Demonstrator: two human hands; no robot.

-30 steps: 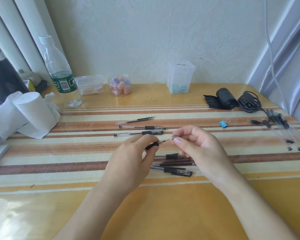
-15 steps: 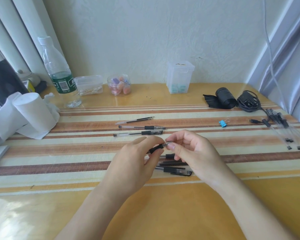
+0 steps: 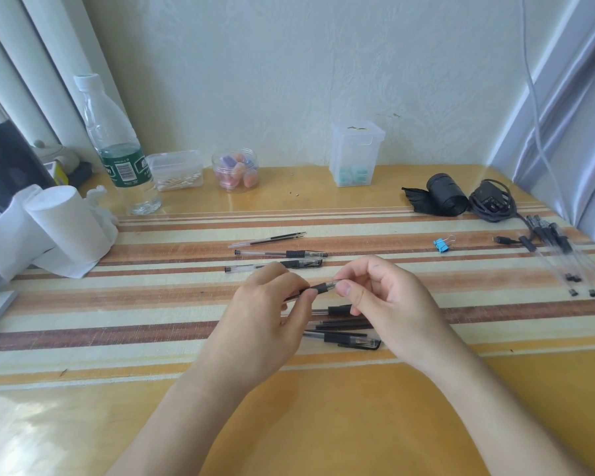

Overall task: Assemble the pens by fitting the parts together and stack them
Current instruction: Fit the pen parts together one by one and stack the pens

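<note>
One pen (image 3: 318, 288) held above desk (image 3: 323, 424): left hand (image 3: 261, 321) pinches black grip section, right hand (image 3: 389, 307) pinches tip end. Several loose pens (image 3: 344, 338) lie on desk beneath hands; other pens (image 3: 279, 254) farther back.

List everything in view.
held pen: one, clear-black, between both grips
loose pens: several, clear-black, table middle
pen bunch: several, clear-black, right edge
binder clip: one, blue, right of middle
bottle: one, clear, back left
swab box: one, clear, back left
jar: one, clear, back
tall box: one, clear, back
tissue rolls: two, white, far left
bag roll: one, black, back right
cable: one, black, back right
left grip: one, bare, holds pen
right grip: one, bare, pinches pen tip
</note>
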